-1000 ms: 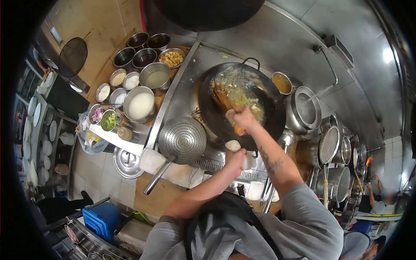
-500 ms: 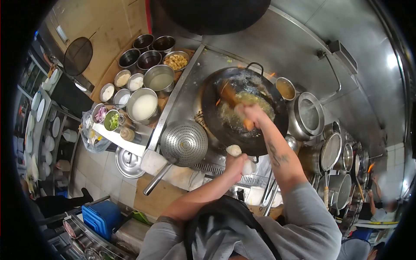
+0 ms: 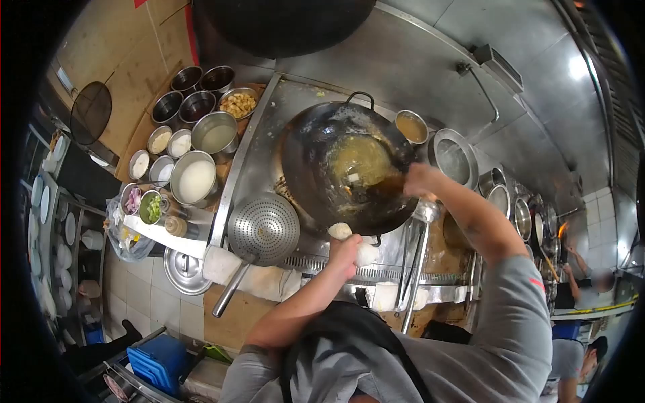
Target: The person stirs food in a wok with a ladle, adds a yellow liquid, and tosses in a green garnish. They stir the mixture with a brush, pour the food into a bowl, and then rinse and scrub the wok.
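A large black wok (image 3: 312,201) sits on the stove with cloudy yellowish liquid (image 3: 359,156) in its middle. My left hand (image 3: 345,255) is closed around a folded white cloth (image 3: 367,253) at the wok's near rim. Over the right side of the wok, my right hand (image 3: 423,181) grips a brown brush-like tool (image 3: 388,189). Its far end reaches down into the wok and is blurred. A perforated strainer ladle (image 3: 264,228) rests left of the wok, its handle towards me.
Metal pots and bowls of seasonings, among them a pot of white liquid (image 3: 195,179), stand on the left. A bowl of brown liquid (image 3: 411,126) and a steel pot (image 3: 454,158) are at right. A long-handled ladle (image 3: 418,269) leans near the front. Other people appear far right.
My right hand has moved from over the wok's middle to its right edge with the brush-like tool. The left hand still holds the cloth. The whole view has shifted slightly.
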{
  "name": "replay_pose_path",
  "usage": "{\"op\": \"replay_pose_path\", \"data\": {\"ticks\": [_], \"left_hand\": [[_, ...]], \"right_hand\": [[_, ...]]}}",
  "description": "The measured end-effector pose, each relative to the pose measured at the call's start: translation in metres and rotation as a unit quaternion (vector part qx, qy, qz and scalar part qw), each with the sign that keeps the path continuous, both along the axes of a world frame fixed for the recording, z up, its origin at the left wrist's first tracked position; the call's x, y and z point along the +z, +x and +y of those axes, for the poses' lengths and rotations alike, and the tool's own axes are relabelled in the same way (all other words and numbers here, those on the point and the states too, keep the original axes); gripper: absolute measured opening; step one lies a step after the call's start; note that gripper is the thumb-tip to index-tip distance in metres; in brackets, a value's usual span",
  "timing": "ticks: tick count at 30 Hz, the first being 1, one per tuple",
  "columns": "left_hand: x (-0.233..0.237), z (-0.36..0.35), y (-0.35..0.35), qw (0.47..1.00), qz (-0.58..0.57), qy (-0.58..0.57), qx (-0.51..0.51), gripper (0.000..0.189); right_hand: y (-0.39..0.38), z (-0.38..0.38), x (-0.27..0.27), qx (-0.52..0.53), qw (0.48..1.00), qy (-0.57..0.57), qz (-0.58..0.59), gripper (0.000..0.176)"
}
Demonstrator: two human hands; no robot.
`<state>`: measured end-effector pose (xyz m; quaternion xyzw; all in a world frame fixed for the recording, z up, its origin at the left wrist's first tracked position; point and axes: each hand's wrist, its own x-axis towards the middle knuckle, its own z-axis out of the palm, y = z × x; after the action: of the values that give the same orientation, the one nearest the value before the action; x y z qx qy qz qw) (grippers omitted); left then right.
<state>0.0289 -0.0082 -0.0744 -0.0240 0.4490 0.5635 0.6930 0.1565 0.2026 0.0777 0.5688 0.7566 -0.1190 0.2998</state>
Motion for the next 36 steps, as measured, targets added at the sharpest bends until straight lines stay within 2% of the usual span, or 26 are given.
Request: {"op": "replay_pose_path", "data": {"ticks": [1,3,5,7,10,11,12,14,17,19,21,24,25,27,28,29,31,33,35,36], "left_hand": [[-0.007,0.001,0.000,1.000,-0.005,-0.001,-0.010,0.023],[-0.014,-0.001,0.001,1.000,-0.013,0.005,-0.021,0.019],[-0.015,-0.003,0.000,0.999,-0.016,0.022,-0.026,0.016],[-0.007,0.000,0.001,1.000,0.013,0.004,-0.022,0.017],[-0.010,-0.002,0.002,1.000,0.023,0.009,-0.011,0.019],[-0.012,-0.003,0.003,1.000,0.019,0.018,-0.005,0.019],[-0.012,-0.002,0.005,1.000,0.016,0.008,-0.007,0.020],[-0.010,0.001,0.003,1.000,0.015,-0.012,-0.005,0.021],[-0.005,0.000,0.001,1.000,0.017,0.009,0.006,0.021],[-0.004,-0.005,0.000,1.000,-0.001,-0.003,-0.014,0.022],[0.004,0.005,-0.002,1.000,-0.001,0.000,-0.007,0.023],[0.006,-0.003,-0.003,1.000,0.010,0.011,-0.004,0.024],[0.007,-0.004,-0.003,1.000,0.016,0.007,0.000,0.024],[0.014,-0.002,-0.002,1.000,0.024,0.003,0.018,0.024],[0.013,-0.003,-0.003,1.000,0.018,0.005,0.014,0.024],[0.011,-0.002,-0.004,1.000,0.013,0.009,0.011,0.025],[0.009,-0.004,-0.004,1.000,0.011,0.007,0.007,0.026],[0.008,-0.002,-0.002,1.000,0.021,-0.003,0.007,0.027],[-0.003,0.000,0.003,0.999,0.041,-0.007,0.023,0.027],[-0.007,-0.001,0.003,0.998,0.056,-0.010,0.026,0.028]], "right_hand": [[-0.005,0.016,-0.005,0.015,0.999,0.042,-0.032,0.040],[-0.026,0.041,-0.037,-0.109,0.990,0.066,0.058,0.043],[-0.041,0.028,-0.074,-0.167,0.965,0.118,0.161,0.044],[-0.039,0.006,-0.130,-0.167,0.947,0.132,0.241,0.046],[-0.027,-0.040,-0.072,-0.098,0.971,0.065,0.207,0.046],[-0.016,-0.029,-0.051,-0.078,0.989,0.013,0.123,0.044],[0.008,-0.008,-0.049,-0.008,0.999,0.006,0.052,0.041],[0.002,0.004,0.006,-0.009,0.998,0.028,-0.050,0.038],[-0.020,0.036,-0.031,-0.035,0.986,0.159,0.014,0.031],[-0.044,0.026,-0.066,-0.103,0.972,0.173,0.121,0.030],[-0.053,-0.003,-0.112,-0.086,0.960,0.186,0.192,0.030],[-0.036,-0.037,-0.052,0.009,0.992,0.042,0.120,0.031],[-0.006,-0.012,-0.063,-0.007,0.997,0.045,0.064,0.033],[-0.004,0.010,0.002,-0.038,0.998,-0.002,-0.056,0.036],[0.000,0.020,0.003,0.018,0.994,0.077,-0.073,0.035],[0.002,0.041,-0.014,0.027,0.990,0.120,-0.073,0.035],[-0.027,0.051,-0.047,-0.015,0.982,0.186,-0.020,0.031],[-0.036,0.035,-0.104,-0.079,0.954,0.235,0.172,0.035],[-0.051,0.020,-0.140,-0.124,0.933,0.038,0.336,0.048],[-0.064,0.003,-0.139,-0.158,0.924,0.030,0.346,0.048]]}}
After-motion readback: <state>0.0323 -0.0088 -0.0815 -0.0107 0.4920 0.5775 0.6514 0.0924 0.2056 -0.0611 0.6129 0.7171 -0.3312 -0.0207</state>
